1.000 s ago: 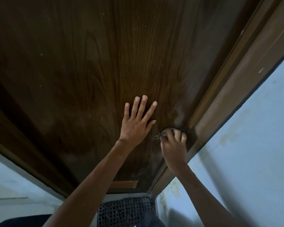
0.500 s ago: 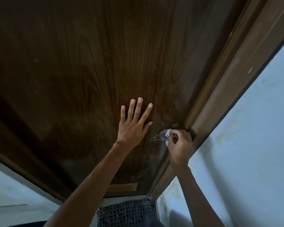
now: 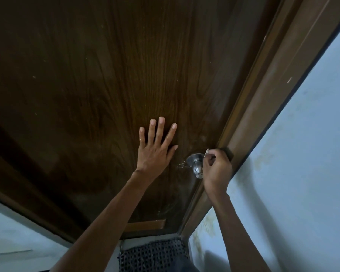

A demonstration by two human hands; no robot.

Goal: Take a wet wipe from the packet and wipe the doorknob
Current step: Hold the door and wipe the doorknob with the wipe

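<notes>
Head: left hand (image 3: pixel 155 152) flat on door (image 3: pixel 106 75); right hand (image 3: pixel 217 170) pinches half-hidden wipe (image 3: pixel 206 152) beside doorknob (image 3: pixel 195 165).

A: Left hand (image 3: pixel 155 152), state?
B: Open. Palm flat against the door (image 3: pixel 106 75), fingers (image 3: pixel 161 130) straight and spread, pointing up, thumb out to the right. Left arm (image 3: pixel 106 216) extended, coming up from lower left, wrist nearly straight.
A: Right hand (image 3: pixel 217 169)?
B: Back of the hand faces the camera, fingers curled in. Grip: fingertips pinch a small white scrap of wipe (image 3: pixel 206 152) at the top of the fist. Right arm (image 3: pixel 238 228) rises from lower right.
A: Spacing?
B: Hands apart; the right sits lower, to the right of the left.
</notes>
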